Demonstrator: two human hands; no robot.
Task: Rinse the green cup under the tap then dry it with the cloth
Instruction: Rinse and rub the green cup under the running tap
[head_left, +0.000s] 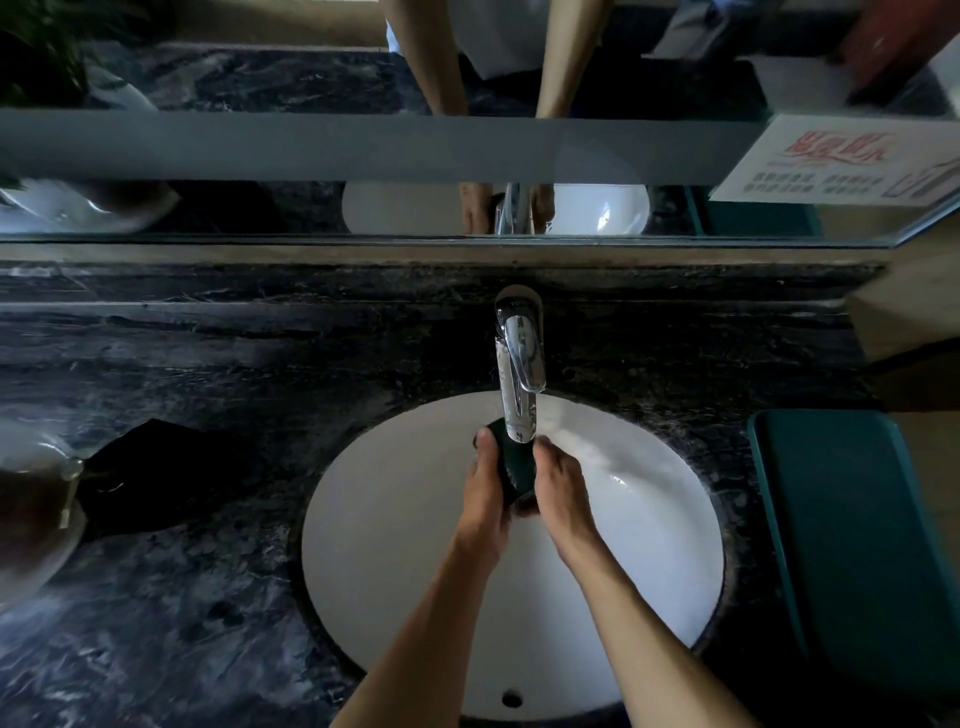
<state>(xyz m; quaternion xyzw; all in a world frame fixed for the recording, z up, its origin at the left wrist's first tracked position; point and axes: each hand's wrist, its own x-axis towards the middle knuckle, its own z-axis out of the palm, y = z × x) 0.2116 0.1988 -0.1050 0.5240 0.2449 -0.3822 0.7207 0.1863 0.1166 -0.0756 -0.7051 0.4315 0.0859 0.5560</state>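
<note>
The dark green cup (514, 462) is held between both hands over the white sink (395, 519), right under the spout of the chrome tap (519, 374). My left hand (485, 493) grips its left side with the thumb up along the wall. My right hand (561, 488) clasps the right side and the bottom end. Most of the cup is hidden by my fingers and the spout. A dark cloth (150, 478) lies crumpled on the marble counter, left of the sink.
The black marble counter (208, 623) surrounds the sink. A teal bin or box (857, 545) stands at the right. A second basin's edge (31, 519) shows at far left. A mirror (363, 145) runs behind the tap, with a printed notice (841, 166) at its right.
</note>
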